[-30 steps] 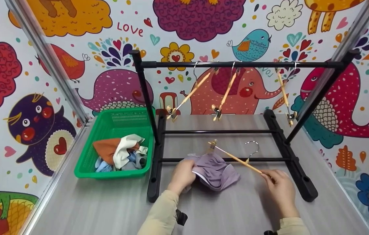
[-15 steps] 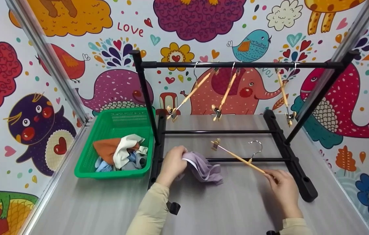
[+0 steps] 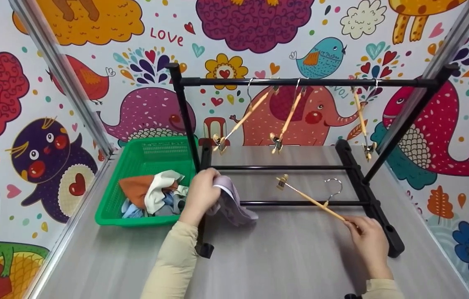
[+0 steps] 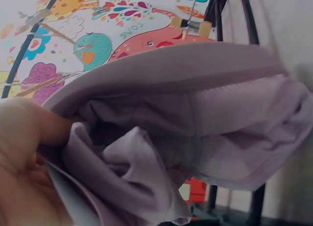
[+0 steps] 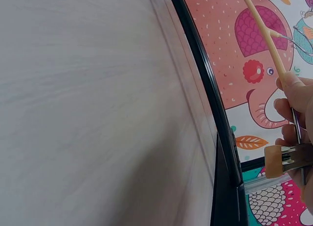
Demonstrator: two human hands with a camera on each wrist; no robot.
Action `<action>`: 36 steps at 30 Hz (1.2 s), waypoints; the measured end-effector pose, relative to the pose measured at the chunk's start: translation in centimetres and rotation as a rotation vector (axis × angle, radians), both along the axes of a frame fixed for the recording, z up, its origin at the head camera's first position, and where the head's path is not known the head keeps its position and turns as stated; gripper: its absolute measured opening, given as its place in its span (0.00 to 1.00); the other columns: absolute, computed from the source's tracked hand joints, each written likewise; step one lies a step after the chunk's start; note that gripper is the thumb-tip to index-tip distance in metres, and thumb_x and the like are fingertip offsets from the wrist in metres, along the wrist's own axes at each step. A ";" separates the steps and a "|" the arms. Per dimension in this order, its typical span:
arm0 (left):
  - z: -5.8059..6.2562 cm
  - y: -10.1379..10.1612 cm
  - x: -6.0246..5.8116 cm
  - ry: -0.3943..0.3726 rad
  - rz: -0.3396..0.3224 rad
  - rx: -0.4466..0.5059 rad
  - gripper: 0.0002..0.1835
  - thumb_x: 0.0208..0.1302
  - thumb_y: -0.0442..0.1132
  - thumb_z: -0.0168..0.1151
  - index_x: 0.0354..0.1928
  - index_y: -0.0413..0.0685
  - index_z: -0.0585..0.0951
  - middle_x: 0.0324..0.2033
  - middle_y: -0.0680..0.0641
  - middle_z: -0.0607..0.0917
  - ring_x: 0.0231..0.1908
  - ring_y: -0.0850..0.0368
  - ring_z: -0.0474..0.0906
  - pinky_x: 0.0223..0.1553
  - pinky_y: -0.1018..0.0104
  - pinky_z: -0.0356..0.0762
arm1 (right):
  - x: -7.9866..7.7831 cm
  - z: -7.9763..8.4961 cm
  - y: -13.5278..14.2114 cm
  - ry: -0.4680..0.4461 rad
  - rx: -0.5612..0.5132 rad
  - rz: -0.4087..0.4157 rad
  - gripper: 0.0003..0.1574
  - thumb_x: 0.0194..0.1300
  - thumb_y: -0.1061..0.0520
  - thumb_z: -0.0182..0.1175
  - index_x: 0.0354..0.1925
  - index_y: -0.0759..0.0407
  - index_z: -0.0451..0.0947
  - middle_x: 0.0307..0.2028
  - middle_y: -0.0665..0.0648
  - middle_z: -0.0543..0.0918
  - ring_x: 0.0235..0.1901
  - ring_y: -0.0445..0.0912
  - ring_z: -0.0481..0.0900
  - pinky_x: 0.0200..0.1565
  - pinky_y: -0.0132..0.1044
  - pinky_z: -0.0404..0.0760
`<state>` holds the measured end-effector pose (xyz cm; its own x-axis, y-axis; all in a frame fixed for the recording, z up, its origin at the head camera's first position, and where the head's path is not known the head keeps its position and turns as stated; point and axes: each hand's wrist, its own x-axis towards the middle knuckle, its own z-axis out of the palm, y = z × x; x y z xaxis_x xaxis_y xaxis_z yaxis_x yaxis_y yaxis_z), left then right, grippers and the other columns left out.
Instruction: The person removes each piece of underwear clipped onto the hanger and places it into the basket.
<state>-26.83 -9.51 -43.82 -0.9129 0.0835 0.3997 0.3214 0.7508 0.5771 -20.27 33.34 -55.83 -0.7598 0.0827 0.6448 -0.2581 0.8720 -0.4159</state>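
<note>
My left hand pinches a pair of purple underpants by the edge, left of the rack's middle. In the left wrist view the underpants hang bunched, their wide waistband curving above the folds. My right hand holds one end of a wooden clip hanger at the right. Its metal hook stands up, and the clip at its far end points left with nothing in it. A second clip on this hanger shows beside my fingers in the right wrist view.
A black rack stands ahead, with three wooden clip hangers hanging from its top bar. To the left sits a green basket with orange, white, blue and grey cloths in it. The table is grey.
My left hand has carried the underpants left and away from the hanger's clip, up beside the basket. The right hand has shifted slightly right with the hanger.
</note>
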 end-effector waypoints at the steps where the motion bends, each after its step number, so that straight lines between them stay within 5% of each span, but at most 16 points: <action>1: 0.2 -0.3 0.0 0.004 0.002 0.004 0.13 0.45 0.23 0.59 0.36 0.38 0.83 0.34 0.40 0.84 0.38 0.41 0.80 0.43 0.48 0.77 | 0.0 0.0 0.1 -0.008 -0.003 -0.005 0.10 0.51 0.67 0.75 0.34 0.59 0.87 0.28 0.53 0.84 0.27 0.45 0.70 0.31 0.31 0.62; 12: 2.3 -3.1 -0.4 0.066 0.036 0.044 0.13 0.44 0.22 0.56 0.34 0.38 0.82 0.33 0.39 0.83 0.37 0.40 0.79 0.43 0.47 0.75 | 0.0 0.7 1.4 0.017 0.019 -0.008 0.11 0.51 0.68 0.74 0.35 0.59 0.87 0.27 0.55 0.83 0.27 0.48 0.72 0.32 0.35 0.62; 23: 5.3 -6.4 -0.5 0.093 0.140 0.111 0.13 0.48 0.24 0.56 0.38 0.35 0.82 0.36 0.37 0.84 0.40 0.38 0.78 0.45 0.46 0.74 | 0.0 1.4 1.8 -0.051 0.004 -0.049 0.09 0.56 0.66 0.72 0.37 0.58 0.87 0.29 0.54 0.83 0.30 0.47 0.73 0.31 0.41 0.67; 36: 7.2 -10.5 -0.1 0.137 0.321 0.201 0.15 0.50 0.24 0.53 0.40 0.33 0.82 0.37 0.35 0.83 0.39 0.39 0.77 0.44 0.46 0.72 | -0.2 2.0 2.4 -0.120 -0.005 -0.085 0.07 0.59 0.65 0.70 0.39 0.59 0.87 0.31 0.57 0.83 0.32 0.52 0.73 0.33 0.46 0.68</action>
<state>-26.94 -20.04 -36.66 -0.8167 -0.2895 0.4991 0.1734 0.7019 0.6908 -20.46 35.79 -53.86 -0.8216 0.1529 0.5491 -0.1318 0.8863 -0.4440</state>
